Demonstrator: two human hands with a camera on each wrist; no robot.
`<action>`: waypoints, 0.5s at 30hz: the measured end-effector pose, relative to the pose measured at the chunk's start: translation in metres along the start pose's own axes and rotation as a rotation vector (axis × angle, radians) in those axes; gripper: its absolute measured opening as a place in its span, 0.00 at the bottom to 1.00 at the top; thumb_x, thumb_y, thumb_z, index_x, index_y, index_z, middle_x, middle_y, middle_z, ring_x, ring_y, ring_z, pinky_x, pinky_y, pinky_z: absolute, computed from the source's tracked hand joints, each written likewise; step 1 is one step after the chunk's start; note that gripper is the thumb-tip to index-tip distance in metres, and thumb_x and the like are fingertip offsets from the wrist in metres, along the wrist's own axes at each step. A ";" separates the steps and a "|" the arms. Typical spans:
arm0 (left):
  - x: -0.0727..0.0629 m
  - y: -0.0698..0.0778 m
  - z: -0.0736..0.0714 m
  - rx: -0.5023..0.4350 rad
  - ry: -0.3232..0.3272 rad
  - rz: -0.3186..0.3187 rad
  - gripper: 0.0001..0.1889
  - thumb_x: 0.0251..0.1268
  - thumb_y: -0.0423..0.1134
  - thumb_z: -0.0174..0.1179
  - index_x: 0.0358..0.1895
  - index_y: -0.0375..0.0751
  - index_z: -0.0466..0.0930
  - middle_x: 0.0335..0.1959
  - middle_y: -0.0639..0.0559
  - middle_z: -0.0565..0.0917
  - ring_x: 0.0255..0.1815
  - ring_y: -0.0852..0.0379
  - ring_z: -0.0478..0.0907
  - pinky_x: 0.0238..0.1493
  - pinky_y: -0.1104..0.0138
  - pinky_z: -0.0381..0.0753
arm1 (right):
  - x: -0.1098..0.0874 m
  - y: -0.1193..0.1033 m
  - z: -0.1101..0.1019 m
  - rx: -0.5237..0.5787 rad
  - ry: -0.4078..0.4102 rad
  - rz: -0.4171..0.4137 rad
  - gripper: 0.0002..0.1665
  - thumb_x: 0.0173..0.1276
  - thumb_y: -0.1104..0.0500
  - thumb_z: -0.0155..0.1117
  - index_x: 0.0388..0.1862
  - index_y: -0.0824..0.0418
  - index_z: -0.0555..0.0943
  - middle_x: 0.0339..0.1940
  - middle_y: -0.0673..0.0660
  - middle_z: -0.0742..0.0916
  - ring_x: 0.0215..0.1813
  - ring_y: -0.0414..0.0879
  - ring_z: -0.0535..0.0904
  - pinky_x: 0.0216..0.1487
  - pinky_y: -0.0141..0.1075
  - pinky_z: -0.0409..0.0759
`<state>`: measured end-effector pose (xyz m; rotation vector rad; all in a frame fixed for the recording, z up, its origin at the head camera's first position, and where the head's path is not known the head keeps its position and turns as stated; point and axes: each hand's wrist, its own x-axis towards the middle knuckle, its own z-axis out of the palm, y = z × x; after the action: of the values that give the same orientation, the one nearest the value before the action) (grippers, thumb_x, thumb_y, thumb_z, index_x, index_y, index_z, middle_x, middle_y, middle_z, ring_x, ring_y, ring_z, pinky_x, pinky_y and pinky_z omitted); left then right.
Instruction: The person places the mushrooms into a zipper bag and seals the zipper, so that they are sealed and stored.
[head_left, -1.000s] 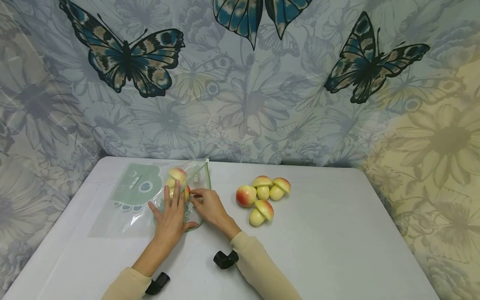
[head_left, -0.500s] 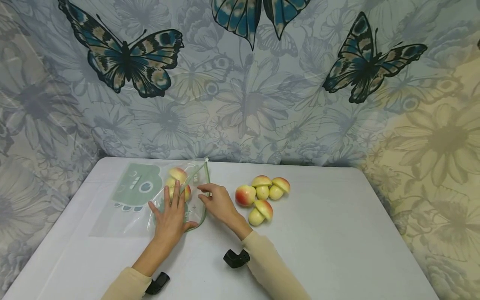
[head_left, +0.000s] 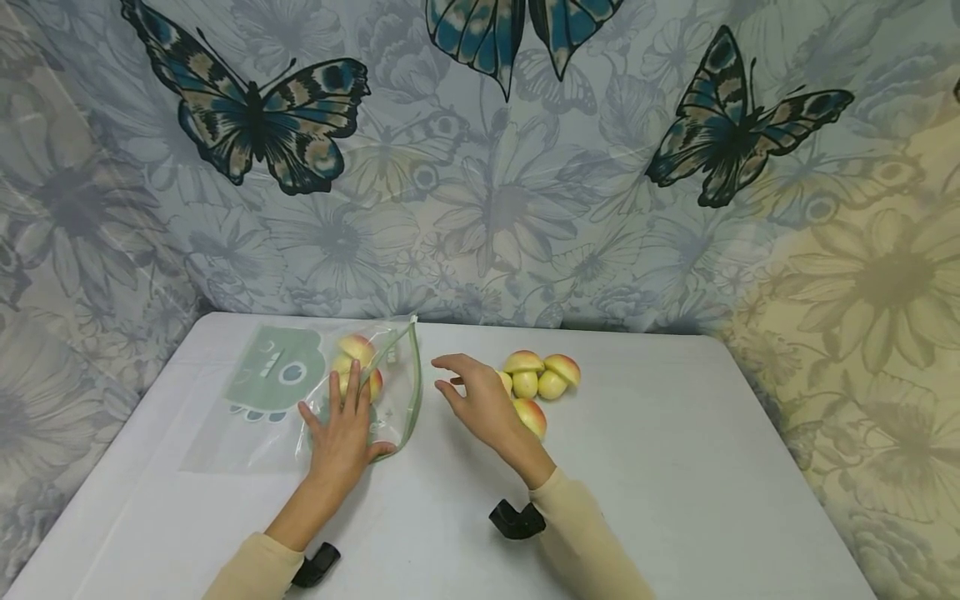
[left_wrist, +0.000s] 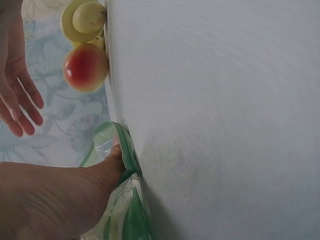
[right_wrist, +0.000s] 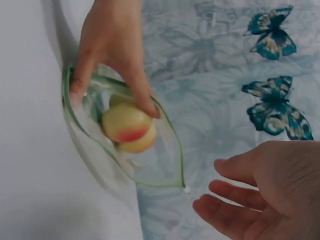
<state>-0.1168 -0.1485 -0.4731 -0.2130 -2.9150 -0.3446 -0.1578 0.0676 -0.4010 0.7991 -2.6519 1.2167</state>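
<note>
A clear zip bag (head_left: 273, 375) with a green monster print lies at the table's left, its green-edged mouth (right_wrist: 182, 160) facing right and held apart. Toy mushrooms (head_left: 356, 346) with yellow-red caps are inside, near the mouth. My left hand (head_left: 342, 442) rests on the bag with spread, straight fingers; its thumb (left_wrist: 116, 155) sits inside the rim at the near side of the mouth. My right hand (head_left: 483, 404) hovers between the bag and several more toy mushrooms (head_left: 525, 367), fingers loosely bent and holding nothing. It partly covers the nearer mushrooms.
The white table (head_left: 675, 467) reaches back to a wall cloth (head_left: 502, 217) printed with flowers and butterflies. Black wrist cameras hang below the right wrist (head_left: 517, 519) and the left wrist (head_left: 317, 567).
My right hand has drawn out of the bag's mouth and moved right, toward the loose mushrooms, with its fingers spreading. My left hand and the bag have stayed in place.
</note>
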 end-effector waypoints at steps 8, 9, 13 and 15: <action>0.001 0.000 0.001 0.009 -0.002 -0.005 0.61 0.35 0.56 0.78 0.73 0.28 0.57 0.80 0.39 0.42 0.78 0.33 0.40 0.56 0.20 0.44 | -0.008 0.019 -0.030 0.143 0.038 0.038 0.19 0.65 0.68 0.67 0.55 0.67 0.81 0.55 0.62 0.85 0.54 0.55 0.83 0.51 0.40 0.83; 0.001 0.000 0.001 0.010 0.000 -0.005 0.61 0.35 0.56 0.78 0.73 0.28 0.58 0.80 0.39 0.42 0.78 0.32 0.40 0.56 0.20 0.44 | -0.009 0.022 -0.034 0.142 0.038 0.039 0.19 0.65 0.68 0.67 0.55 0.67 0.81 0.55 0.62 0.84 0.54 0.55 0.83 0.52 0.41 0.82; 0.001 -0.001 0.000 0.006 0.004 -0.007 0.61 0.35 0.56 0.78 0.73 0.28 0.58 0.80 0.39 0.42 0.77 0.32 0.41 0.55 0.20 0.45 | -0.012 0.031 -0.047 0.102 0.025 0.048 0.19 0.66 0.66 0.67 0.56 0.68 0.81 0.56 0.62 0.84 0.56 0.56 0.81 0.54 0.46 0.81; 0.000 -0.001 0.000 0.003 0.002 -0.006 0.61 0.35 0.55 0.78 0.73 0.28 0.58 0.80 0.39 0.42 0.77 0.32 0.41 0.55 0.20 0.45 | -0.015 0.034 -0.052 0.080 0.021 0.052 0.20 0.65 0.66 0.67 0.57 0.68 0.81 0.56 0.62 0.84 0.55 0.58 0.81 0.54 0.47 0.81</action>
<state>-0.1175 -0.1492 -0.4736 -0.2030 -2.9149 -0.3409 -0.1683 0.1302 -0.3940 0.7290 -2.6378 1.3443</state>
